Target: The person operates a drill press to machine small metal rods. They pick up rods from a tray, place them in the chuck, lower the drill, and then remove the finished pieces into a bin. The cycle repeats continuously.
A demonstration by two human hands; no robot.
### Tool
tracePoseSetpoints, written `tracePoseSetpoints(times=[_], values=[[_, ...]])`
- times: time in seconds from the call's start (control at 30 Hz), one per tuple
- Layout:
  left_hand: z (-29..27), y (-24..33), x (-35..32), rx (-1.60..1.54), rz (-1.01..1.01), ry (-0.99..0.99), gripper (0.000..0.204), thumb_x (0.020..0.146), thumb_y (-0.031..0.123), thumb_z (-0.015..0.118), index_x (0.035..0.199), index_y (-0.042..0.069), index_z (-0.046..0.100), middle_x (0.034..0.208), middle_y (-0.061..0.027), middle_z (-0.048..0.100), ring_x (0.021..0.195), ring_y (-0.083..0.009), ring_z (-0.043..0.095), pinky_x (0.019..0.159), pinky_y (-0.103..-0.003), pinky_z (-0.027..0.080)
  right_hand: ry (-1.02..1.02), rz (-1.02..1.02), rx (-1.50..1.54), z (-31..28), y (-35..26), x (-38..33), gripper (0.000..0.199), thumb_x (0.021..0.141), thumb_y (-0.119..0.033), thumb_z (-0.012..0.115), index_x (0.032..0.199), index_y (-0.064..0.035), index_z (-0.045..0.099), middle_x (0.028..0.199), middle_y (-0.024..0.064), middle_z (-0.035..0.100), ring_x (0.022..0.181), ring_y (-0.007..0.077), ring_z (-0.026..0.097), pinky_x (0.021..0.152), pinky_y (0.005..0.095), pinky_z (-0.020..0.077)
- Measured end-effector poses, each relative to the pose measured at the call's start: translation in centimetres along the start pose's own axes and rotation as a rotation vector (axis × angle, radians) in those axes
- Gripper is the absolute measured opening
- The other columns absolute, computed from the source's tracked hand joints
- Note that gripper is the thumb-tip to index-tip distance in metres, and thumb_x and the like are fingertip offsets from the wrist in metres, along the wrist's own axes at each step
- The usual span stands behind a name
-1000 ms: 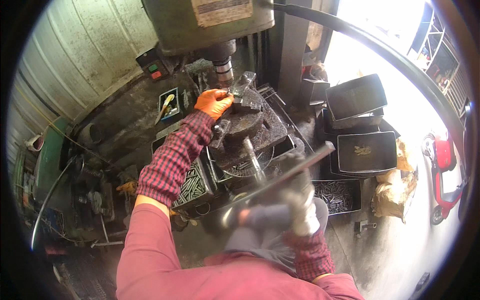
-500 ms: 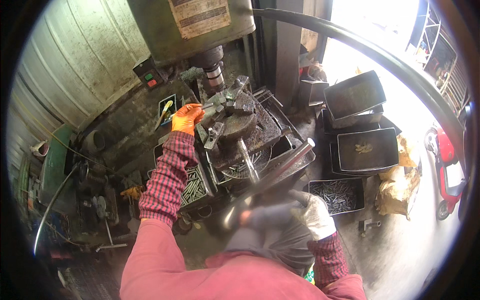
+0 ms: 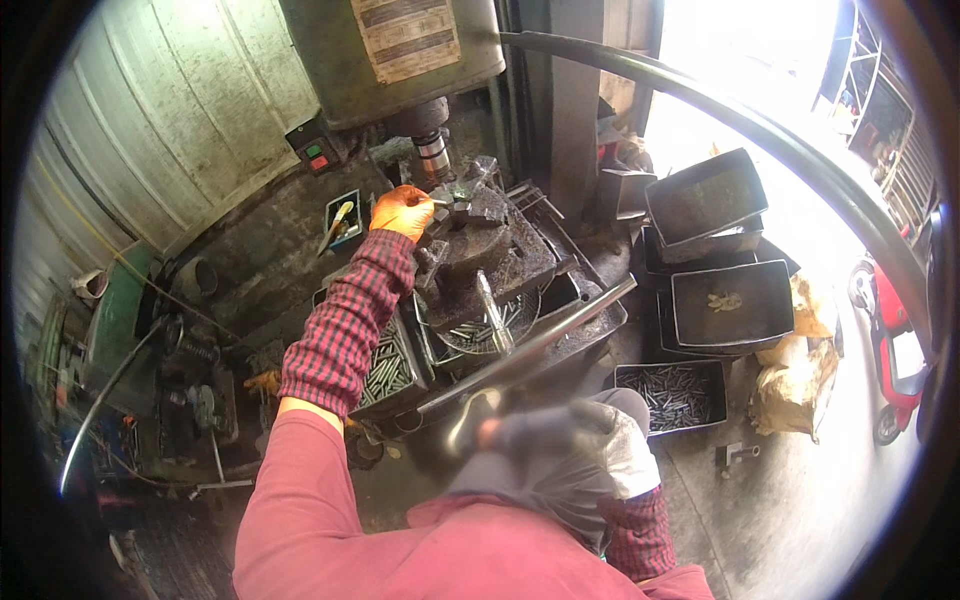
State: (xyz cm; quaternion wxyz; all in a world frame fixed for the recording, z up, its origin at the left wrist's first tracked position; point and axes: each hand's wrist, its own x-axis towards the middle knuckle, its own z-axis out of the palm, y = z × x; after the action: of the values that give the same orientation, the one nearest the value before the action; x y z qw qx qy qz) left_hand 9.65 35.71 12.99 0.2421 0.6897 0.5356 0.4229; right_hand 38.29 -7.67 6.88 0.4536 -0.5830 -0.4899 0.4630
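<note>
My left hand point(image 3: 402, 213), in an orange glove, is closed around a short metal rod point(image 3: 438, 203). The rod's tip points into the jaws of a dark, grimy vise point(image 3: 487, 210). Straight above the jaws hangs the drill press spindle point(image 3: 432, 150). My right hand point(image 3: 622, 455), in a whitish glove, is low beside my thigh; its fingers are smeared by motion. A long steel bar point(image 3: 535, 340) slants between that hand and the vise. Below the vise, metal rods lie in a tray point(image 3: 408, 385) and in a round basket point(image 3: 510, 345).
A bin of metal rods point(image 3: 722, 420) stands on the floor at right, with stacked dark bins point(image 3: 780, 335) behind it. A small blue-edged box point(image 3: 358, 222) holds a yellow-handled brush. The switch box point(image 3: 315, 150) hangs at the wall. A curved hose point(image 3: 700, 88) crosses the upper right.
My left hand has moved right, bringing the rod to the vise jaws. My right hand has dropped slightly left and down, off the bar's side. The long bar has shifted and is less blurred.
</note>
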Motion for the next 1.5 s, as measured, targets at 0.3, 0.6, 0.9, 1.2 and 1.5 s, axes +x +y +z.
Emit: tracePoseSetpoints(times=[0.3, 0.6, 0.9, 1.2, 1.5], values=[[1.1, -0.4, 0.2, -0.085, -0.045, -0.040, 0.018, 0.081, 0.018, 0.079, 0.091, 0.003, 0.074, 0.084, -0.0083, 0.076, 0.076, -0.0155, 0.069, 0.071, -0.032, 0.054, 0.013, 0.011, -0.061, 0.9, 0.4, -1.1, 0.048, 0.084, 0.001, 0.079, 0.130, 0.0017, 0.067, 0.117, 0.0093, 0.074, 0.106, 0.0144, 0.068, 0.093, 0.0289, 0.0548], [-1.5, -3.5, -1.6, -0.887, -0.525, 0.006, 0.018, 0.091, 0.016, 0.079, 0.104, 0.007, 0.069, 0.090, -0.0135, 0.076, 0.068, -0.0181, 0.070, 0.058, -0.030, 0.054, 0.049, 0.079, -0.035, 0.3, 1.4, -2.2, 0.043, 0.085, -0.001, 0.077, 0.127, 0.0006, 0.070, 0.103, 0.0054, 0.074, 0.086, 0.0103, 0.065, 0.078, 0.0255, 0.0540], [-1.4, -3.9, -3.2, -1.111, -0.454, 0.078, 0.022, 0.096, 0.011, 0.073, 0.117, 0.016, 0.070, 0.116, -0.0065, 0.074, 0.097, -0.0167, 0.070, 0.073, -0.034, 0.055, 0.052, 0.052, -0.072, 0.2, 3.9, -1.9, 0.046, 0.084, -0.006, 0.078, 0.128, 0.0020, 0.069, 0.103, 0.0068, 0.075, 0.084, 0.0105, 0.065, 0.080, 0.0265, 0.0545], [1.2, -2.8, 1.4, -0.845, -0.191, -0.125, 0.010, 0.096, 0.000, 0.070, 0.106, -0.001, 0.066, 0.104, -0.0164, 0.075, 0.093, -0.0229, 0.073, 0.086, -0.037, 0.062, 0.050, 0.136, 0.012, 0.6, 3.9, -1.7, 0.046, 0.085, -0.008, 0.078, 0.129, 0.0029, 0.068, 0.116, 0.0152, 0.076, 0.104, 0.0191, 0.072, 0.091, 0.0303, 0.0569], [2.3, -2.3, 1.4, -0.645, -0.240, -0.109, 0.018, 0.093, 0.013, 0.080, 0.110, 0.006, 0.077, 0.097, 0.0018, 0.074, 0.076, -0.0046, 0.061, 0.066, -0.022, 0.049, 0.041, 0.166, -0.095, 1.2, 3.8, -0.5, 0.047, 0.085, -0.009, 0.080, 0.129, 0.0014, 0.069, 0.118, 0.0155, 0.076, 0.105, 0.0199, 0.073, 0.091, 0.0308, 0.0570]])
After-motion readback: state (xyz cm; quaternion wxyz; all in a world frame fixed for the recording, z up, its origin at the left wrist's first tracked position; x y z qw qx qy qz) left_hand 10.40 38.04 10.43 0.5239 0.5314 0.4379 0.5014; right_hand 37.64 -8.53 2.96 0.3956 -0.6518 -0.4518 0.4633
